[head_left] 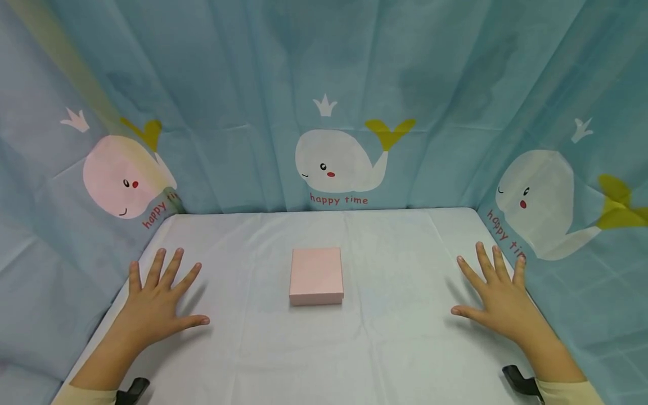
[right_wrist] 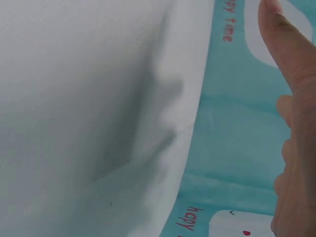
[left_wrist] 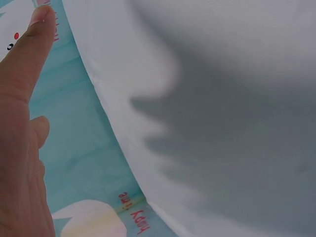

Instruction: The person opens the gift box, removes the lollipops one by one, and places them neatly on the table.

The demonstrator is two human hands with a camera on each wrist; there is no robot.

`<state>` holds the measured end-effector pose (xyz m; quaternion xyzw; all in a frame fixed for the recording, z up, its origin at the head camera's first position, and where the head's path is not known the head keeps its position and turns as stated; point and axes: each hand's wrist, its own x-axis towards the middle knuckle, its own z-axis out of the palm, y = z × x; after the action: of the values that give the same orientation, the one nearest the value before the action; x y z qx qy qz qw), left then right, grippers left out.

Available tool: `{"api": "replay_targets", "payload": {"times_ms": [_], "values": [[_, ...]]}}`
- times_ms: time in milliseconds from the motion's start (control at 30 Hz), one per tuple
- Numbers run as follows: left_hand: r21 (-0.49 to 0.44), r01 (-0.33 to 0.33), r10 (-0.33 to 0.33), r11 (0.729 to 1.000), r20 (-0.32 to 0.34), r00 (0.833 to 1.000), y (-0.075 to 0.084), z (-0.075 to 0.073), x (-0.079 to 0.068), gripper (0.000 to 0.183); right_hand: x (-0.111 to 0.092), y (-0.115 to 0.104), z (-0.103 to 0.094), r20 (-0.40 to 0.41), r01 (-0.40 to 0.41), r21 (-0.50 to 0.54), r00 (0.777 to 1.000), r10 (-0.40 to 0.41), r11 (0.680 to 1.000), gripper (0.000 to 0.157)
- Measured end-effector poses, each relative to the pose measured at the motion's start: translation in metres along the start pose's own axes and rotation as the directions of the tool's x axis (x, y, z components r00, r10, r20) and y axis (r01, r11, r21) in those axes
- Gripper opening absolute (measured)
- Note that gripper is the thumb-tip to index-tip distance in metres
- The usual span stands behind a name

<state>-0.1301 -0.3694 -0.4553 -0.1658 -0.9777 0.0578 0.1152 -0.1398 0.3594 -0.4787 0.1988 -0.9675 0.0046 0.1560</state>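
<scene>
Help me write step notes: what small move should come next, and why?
Probably bring the left hand and right hand inward toward the box. Both are spread open and hold nothing, and the box sits on the white cloth between them, touched by neither.

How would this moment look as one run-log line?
left hand: spread, empty | right hand: spread, empty | pink box: on white cloth, between hands, untouched
</scene>
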Motion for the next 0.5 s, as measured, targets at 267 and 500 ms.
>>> {"api": "replay_targets", "payload": {"times_ms": [267, 500], "values": [[0.006, -0.012, 0.012, 1.000, 0.001, 1.000, 0.010, -0.008, 0.010, 0.121, 0.012, -0.011, 0.001, 0.010, -0.028, 0.024, 1.000, 0.028, 0.999, 0.116], [-0.021, -0.017, 0.017, 1.000, -0.020, 1.000, 0.021, -0.009, 0.019, 0.120, 0.019, -0.025, 0.001, 0.004, -0.014, 0.054, 1.000, 0.014, 0.998, 0.113]]}}
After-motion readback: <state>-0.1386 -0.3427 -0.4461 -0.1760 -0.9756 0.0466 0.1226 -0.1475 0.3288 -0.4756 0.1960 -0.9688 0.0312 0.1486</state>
